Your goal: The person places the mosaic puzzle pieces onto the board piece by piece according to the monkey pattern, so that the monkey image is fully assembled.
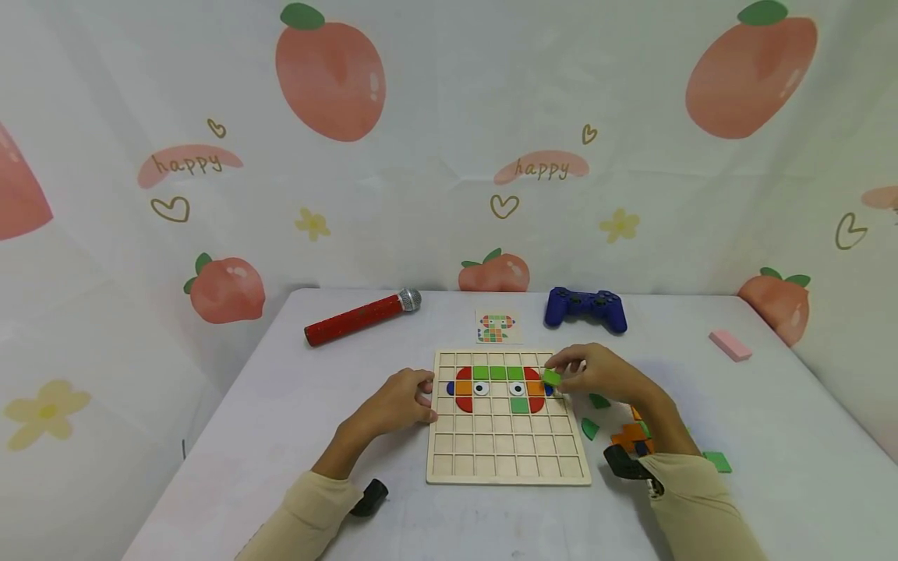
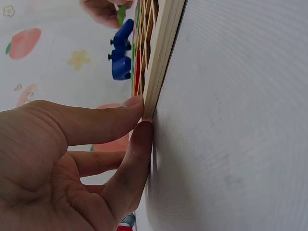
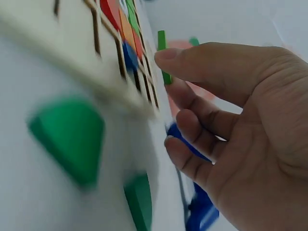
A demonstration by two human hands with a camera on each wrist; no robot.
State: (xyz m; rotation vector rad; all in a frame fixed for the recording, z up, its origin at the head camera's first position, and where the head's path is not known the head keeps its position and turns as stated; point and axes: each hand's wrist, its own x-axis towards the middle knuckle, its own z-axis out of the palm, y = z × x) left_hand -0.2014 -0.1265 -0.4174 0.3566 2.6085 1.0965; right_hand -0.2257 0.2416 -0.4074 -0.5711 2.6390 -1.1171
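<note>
A wooden grid board (image 1: 463,466) lies flat, with red, green, orange and blue tiles and two eye tiles (image 1: 480,388) set in its upper cells. At its left edge, the thumb and a finger of my left hand (image 1: 401,401) hold the rim; the left wrist view shows these fingertips (image 2: 137,102) against the board's side (image 2: 161,53). Between thumb and forefinger my right hand (image 1: 602,372) pinches a green square tile (image 1: 552,378), raised above the board's right edge near a blue tile (image 3: 130,55). Seen edge-on, that green tile stands clear of the board in the right wrist view.
Loose green tiles (image 1: 589,428) and a cluster of orange ones (image 1: 627,436) lie right of the board, partly behind my right forearm. A pattern card (image 1: 499,327), red microphone (image 1: 361,317) and blue game controller (image 1: 585,309) lie behind it. A pink block (image 1: 730,345) is at far right.
</note>
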